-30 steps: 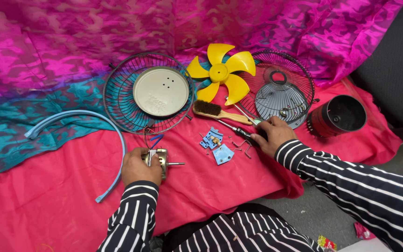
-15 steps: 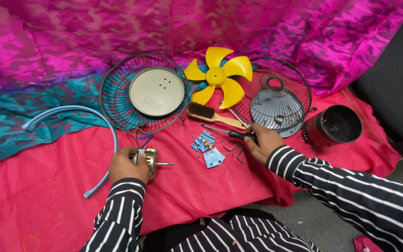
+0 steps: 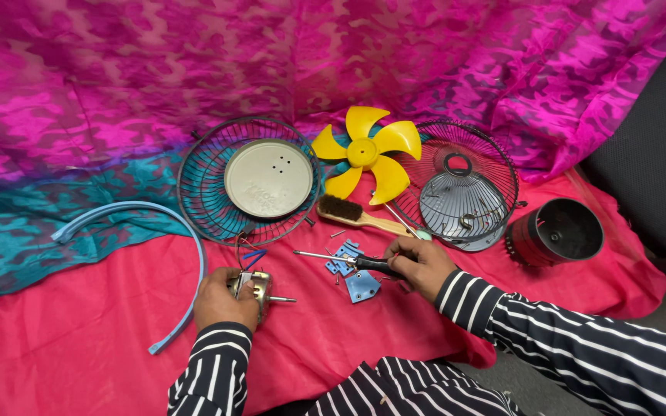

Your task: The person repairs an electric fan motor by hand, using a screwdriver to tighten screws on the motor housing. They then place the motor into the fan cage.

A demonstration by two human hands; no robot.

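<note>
Motor: small, metal, likely dense and rigid; left hand grips its body, left of the blue brackets.
Screwdriver: stiff, light; right hand fingers closed around its handle.

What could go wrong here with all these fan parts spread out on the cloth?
The small screws lying loose on the red cloth could roll into a fold and get lost. The right hand holds a screwdriver whose tip points toward the left hand gripping the small motor; a slip might jab it. The motor's thin wires may snag.
</note>
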